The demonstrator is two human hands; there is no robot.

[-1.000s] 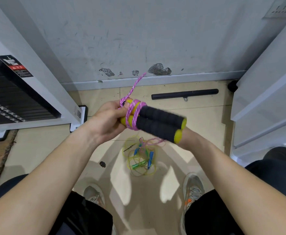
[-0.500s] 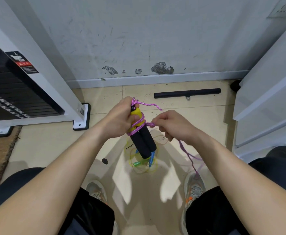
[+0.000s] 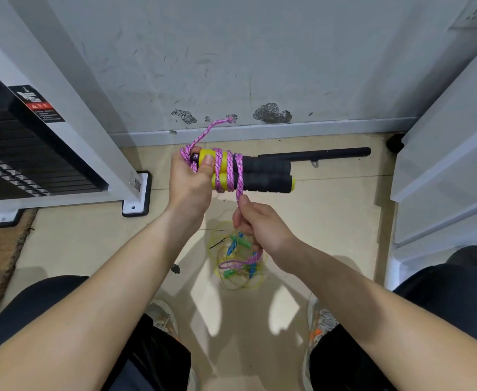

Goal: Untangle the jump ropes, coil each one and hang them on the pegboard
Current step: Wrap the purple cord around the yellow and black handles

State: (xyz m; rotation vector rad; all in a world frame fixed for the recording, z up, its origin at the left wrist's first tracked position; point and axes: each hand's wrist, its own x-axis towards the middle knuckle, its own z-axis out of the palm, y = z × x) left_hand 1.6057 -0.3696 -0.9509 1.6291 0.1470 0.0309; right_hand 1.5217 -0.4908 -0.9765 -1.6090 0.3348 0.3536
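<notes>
The left hand (image 3: 191,183) holds up, well above the beige tiled floor (image 3: 336,221), a pair of jump-rope handles with black foam grips and yellow plastic ends (image 3: 267,174). They lie side by side and roughly level, their free ends pointing to the person's right. The fingers are curled round the yellow end and the thumb presses on top of it. A pink braided jump rope (image 3: 239,176) is wound several turns around both handles at that yellow end, binding them together. One loose stretch of it (image 3: 206,132) rises from the left hand toward the scuffed grey wall (image 3: 231,66). The right hand (image 3: 263,224) is just below the handles and apart from the left. It pinches the pink rope where it comes down off the last turn, the cord drawn taut between the wrap and the fingers. The rest of the rope leaves the underside of that fist and hangs in a small loop. Directly below lies a tangle of thin yellow cord with green and blue plastic handles (image 3: 229,273), on the floor between two grey sneakers (image 3: 320,324). Whether the pink loop touches that tangle or only hangs over it cannot be told from this angle. A black bar (image 3: 330,152) lies on the floor near the wall, behind the handles. A white-framed stack of black weight plates (image 3: 19,156) stands at the left and a white cabinet (image 3: 443,170) at the right.
</notes>
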